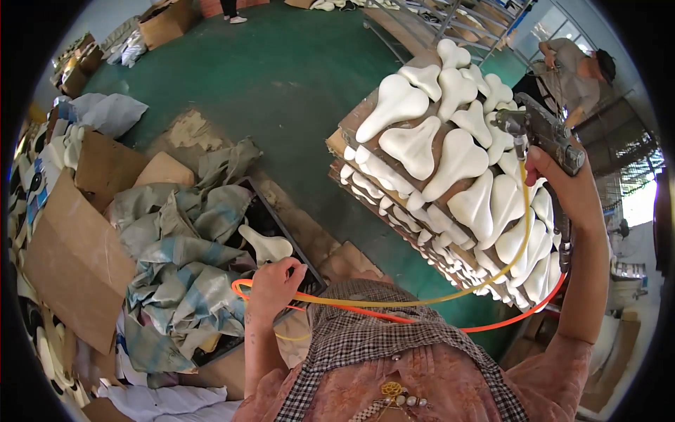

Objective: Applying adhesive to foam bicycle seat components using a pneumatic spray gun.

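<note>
Raised at the right, my right hand (562,176) is wrapped round a dark metal spray gun (545,130). A yellow hose (517,260) hangs from the gun, and an orange hose (517,322) curves up beside my forearm. Low at centre left, my left hand (275,292) is closed, with both hoses bunched and looped at it; its palm side is hidden. Just beyond its fingers lies a cream bicycle-saddle-shaped foam pad (266,245), at a black crate (285,235). Under the gun, many white saddle pads (457,158) lie on stacked boards.
Crumpled grey-green sacking (179,246) covers much of the crate. Cardboard (77,257) and more pads crowd the left side. Another person (580,74) bends over at the far right, near a metal rack (450,24). Green floor (281,77) stretches between the piles.
</note>
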Available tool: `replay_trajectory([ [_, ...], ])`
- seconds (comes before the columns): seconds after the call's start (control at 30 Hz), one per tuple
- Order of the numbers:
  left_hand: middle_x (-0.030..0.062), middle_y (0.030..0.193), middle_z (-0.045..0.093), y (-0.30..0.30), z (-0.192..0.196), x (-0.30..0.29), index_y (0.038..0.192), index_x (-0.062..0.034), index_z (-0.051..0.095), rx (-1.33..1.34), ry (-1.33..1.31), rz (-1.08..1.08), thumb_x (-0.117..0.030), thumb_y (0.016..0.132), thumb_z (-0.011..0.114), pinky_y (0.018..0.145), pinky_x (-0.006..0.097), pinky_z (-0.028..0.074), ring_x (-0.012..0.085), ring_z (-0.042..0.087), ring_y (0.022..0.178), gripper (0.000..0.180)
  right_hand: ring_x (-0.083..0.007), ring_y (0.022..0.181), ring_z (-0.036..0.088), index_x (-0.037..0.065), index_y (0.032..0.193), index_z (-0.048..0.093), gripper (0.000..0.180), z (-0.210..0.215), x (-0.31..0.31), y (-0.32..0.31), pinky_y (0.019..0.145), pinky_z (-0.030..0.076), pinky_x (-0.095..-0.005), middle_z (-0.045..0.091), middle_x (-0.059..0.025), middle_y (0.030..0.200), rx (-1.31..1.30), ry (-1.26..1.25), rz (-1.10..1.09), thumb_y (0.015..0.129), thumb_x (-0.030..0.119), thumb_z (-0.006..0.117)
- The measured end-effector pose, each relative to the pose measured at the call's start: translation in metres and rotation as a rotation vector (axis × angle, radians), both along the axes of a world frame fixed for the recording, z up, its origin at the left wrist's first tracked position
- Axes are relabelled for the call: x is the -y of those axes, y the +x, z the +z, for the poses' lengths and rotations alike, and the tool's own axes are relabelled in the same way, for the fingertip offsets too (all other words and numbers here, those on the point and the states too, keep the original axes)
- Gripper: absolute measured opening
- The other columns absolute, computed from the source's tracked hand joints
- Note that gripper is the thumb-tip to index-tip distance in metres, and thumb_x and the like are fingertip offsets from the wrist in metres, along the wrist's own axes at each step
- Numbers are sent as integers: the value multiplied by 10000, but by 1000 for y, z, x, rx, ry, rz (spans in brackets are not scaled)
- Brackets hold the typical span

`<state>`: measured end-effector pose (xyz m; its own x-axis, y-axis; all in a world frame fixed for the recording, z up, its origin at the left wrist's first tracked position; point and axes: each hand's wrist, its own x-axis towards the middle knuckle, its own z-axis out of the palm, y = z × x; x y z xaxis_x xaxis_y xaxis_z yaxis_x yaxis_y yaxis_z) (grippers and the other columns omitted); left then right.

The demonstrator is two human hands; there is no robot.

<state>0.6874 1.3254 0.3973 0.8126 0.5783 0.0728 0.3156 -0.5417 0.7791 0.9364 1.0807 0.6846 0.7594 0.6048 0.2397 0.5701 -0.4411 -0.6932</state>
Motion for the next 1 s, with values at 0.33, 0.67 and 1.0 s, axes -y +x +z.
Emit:
replay_trajectory([
  [0.33,120,533,513,15,1,-33,827,-41,619,34,-64,-121,-215,796,626,466,321,383,242,509,472,177,-84,607,544,3,851,557,226,8,-40,-6,579,427,-230,579,-21,655,31,-6,-35,811,199,662],
  [0.67,113,590,568,41,11,-40,784,-71,611,-72,-24,-268,-283,807,595,529,386,426,291,566,572,214,-93,613,544,7,893,549,189,22,-3,-38,591,434,-232,566,-21,681,-53,-92,-55,835,171,622],
  [1.0,119,590,566,77,18,-34,796,-77,611,-121,-40,-452,-317,814,579,545,393,425,292,567,582,242,-109,648,565,-23,1078,524,318,16,31,-61,600,449,-247,601,-57,752,-154,-18,-205,818,119,637],
])
